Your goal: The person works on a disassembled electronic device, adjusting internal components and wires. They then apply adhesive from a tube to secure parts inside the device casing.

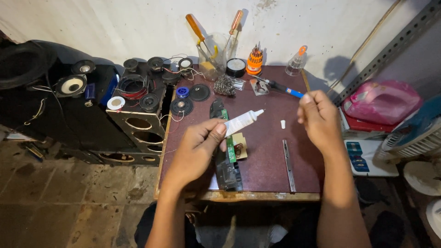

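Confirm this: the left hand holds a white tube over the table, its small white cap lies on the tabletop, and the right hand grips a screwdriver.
Not quite. In the head view the right hand is raised and closed, gripping no screwdriver. The rest holds: the left hand holds the white tube, and its small white cap lies on the table.

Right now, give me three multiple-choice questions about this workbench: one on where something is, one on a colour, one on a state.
1. Where does the small white cap lie?
A. on the maroon table, between the hands
B. on the floor
C. on the speaker box

2. What colour are the handles of the two screwdrivers against the wall?
A. green
B. orange
C. black

3. How is the white tube?
A. capped, lying flat
B. uncapped, held in the left hand
C. held in the right hand

Key: 1 A, the cap rests on the tabletop; 2 B, both handles are orange; 3 B, the bare nozzle shows, left fingers grip it.
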